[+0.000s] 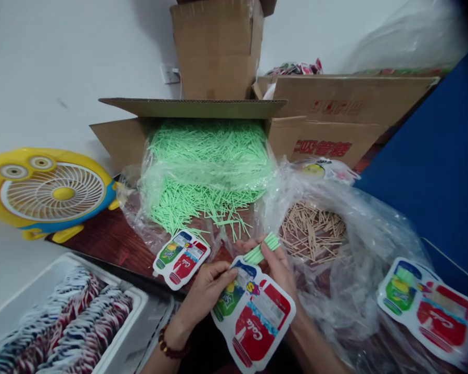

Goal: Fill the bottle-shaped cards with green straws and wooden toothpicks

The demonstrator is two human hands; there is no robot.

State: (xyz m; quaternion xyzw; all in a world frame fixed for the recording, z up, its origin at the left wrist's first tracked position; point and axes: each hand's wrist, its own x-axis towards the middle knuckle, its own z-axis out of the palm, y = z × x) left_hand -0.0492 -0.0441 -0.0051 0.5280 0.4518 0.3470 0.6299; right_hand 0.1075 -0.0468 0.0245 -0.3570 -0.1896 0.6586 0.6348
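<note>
My left hand [210, 288], with a beaded bracelet on its wrist, pinches the upper left edge of a printed drink-shaped pouch [257, 322]. Several light green sticks [262, 249] lie bunched in my right hand [278, 262], at the top of that pouch. Behind my hands, a large heap of green sticks [210, 161] spills from a plastic-lined carton. A similar pouch [182, 258] rests at the table edge left of my hands. Tan sticks [312, 231] are piled on plastic to the right.
A yellow fan [58, 192] stands at the left. Below it, a white bin [136, 301] holds stacked pouches. More pouches [429, 306] lie at the right, near a blue panel [425, 171]. Cartons [218, 52] stand behind, and clear plastic [359, 275] covers the right side.
</note>
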